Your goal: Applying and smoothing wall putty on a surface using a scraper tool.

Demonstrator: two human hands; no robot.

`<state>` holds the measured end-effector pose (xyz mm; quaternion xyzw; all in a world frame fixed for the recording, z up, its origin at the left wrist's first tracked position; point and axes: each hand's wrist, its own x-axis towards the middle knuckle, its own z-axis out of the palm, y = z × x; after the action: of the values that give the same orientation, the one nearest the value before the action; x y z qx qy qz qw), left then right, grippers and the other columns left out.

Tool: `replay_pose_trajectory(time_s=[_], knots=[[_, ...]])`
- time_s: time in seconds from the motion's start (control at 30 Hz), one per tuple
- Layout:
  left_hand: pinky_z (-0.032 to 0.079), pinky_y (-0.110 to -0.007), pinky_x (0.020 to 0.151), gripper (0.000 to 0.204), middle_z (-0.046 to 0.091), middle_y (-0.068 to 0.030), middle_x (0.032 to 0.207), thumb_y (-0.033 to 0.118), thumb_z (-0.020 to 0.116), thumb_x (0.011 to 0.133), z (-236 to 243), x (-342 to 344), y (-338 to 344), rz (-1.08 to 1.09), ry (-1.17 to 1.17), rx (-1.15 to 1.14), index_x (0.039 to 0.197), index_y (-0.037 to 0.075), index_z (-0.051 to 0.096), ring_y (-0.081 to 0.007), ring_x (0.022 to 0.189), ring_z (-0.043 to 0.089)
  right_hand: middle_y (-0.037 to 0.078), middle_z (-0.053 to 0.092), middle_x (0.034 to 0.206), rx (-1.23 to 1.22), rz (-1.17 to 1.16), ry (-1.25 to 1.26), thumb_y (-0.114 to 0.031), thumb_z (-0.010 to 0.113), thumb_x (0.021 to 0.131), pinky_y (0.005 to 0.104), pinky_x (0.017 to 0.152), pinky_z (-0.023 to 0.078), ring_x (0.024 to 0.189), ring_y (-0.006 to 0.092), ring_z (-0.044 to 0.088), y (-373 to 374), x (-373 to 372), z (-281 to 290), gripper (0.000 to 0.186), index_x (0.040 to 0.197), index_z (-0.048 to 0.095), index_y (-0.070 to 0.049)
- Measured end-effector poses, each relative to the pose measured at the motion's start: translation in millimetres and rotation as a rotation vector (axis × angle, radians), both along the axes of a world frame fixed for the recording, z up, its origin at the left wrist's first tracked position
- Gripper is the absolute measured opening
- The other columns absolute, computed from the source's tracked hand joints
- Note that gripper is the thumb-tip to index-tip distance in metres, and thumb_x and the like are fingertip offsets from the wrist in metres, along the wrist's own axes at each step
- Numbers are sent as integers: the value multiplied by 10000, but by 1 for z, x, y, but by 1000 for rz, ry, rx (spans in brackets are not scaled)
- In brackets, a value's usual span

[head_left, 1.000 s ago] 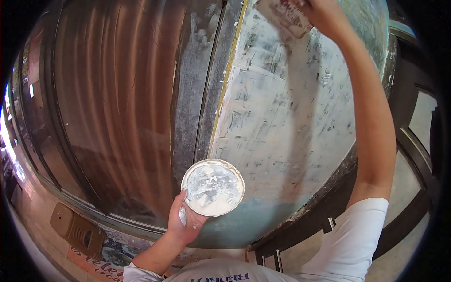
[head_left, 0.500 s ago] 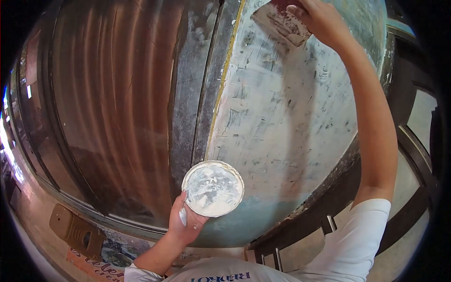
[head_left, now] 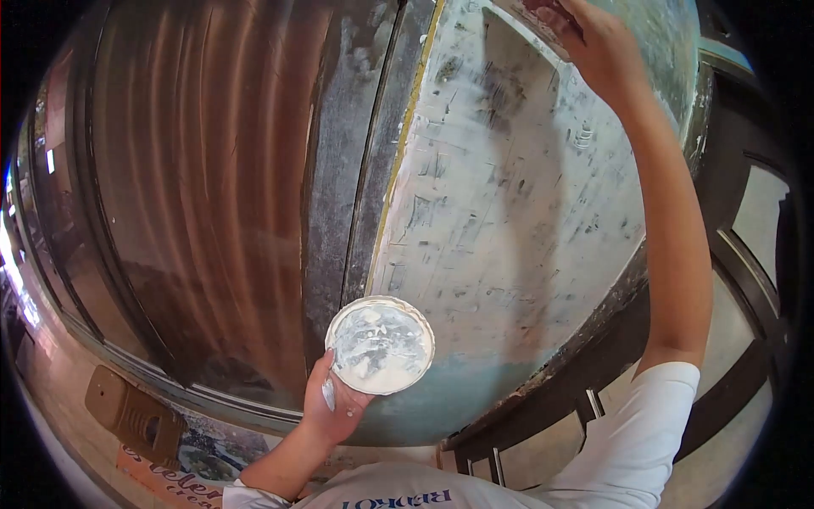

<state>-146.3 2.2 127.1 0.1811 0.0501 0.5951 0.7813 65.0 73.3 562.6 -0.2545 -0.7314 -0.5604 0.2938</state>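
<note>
Low in the middle, my left hand (head_left: 335, 413) is closed around the side of a round shallow tub (head_left: 380, 346) smeared inside with white putty. A small pale, shiny piece (head_left: 328, 394) shows by the thumb of that hand; its kind is unclear. At the top right, my right hand (head_left: 609, 53) grips a reddish-brown flat scraper (head_left: 532, 24), partly cut off by the upper edge and tilted so its face is turned away. Beneath it, the wall (head_left: 475, 220) bears patchy white putty with dark marks, and bluish-green paint at the bottom.
Left of the wall runs a dark wooden frame (head_left: 343, 170) with a yellowish strip (head_left: 405, 127) along its edge. Beyond it, a glass pane (head_left: 203, 187) backs onto brown curtains. A brown plastic stool (head_left: 136, 416) stands lower left; dark panelled woodwork (head_left: 738, 314) lines the right.
My right hand has moved slightly up and right, and the scraper has tilted so its broad face no longer shows. The tub in my left hand has shifted slightly down and left.
</note>
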Motion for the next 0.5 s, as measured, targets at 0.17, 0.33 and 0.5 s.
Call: replay_pose_trajectory(time_s=[0.17, 0.33, 0.5], knots=[[331, -457, 1102, 569, 415, -130, 1448, 364, 387, 973, 2, 1, -4, -9, 16, 20, 1445, 60, 300, -292, 1324, 421, 57, 698, 958, 289, 100, -284, -94, 686, 761, 346, 704, 513, 789, 218, 631, 8, 3, -89, 241, 999, 701, -131], [319, -460, 1110, 574, 417, -131, 1444, 357, 393, 970, 0, 2, 2, -27, 16, 49, 1446, 51, 294, -292, 1330, 411, -10, 689, 1061, 214, 134, -253, -116, 690, 753, 337, 745, 503, 922, 199, 608, 36, 16, -161, 341, 1090, 705, -171], [339, -454, 1094, 582, 430, -126, 1434, 371, 420, 960, -6, 8, 9, -57, 28, 21, 1439, 59, 307, -287, 1315, 430, -19, 677, 1056, 214, 149, -197, -113, 653, 746, 347, 792, 500, 964, 204, 605, 56, 12, -164, 356, 1096, 699, -161]])
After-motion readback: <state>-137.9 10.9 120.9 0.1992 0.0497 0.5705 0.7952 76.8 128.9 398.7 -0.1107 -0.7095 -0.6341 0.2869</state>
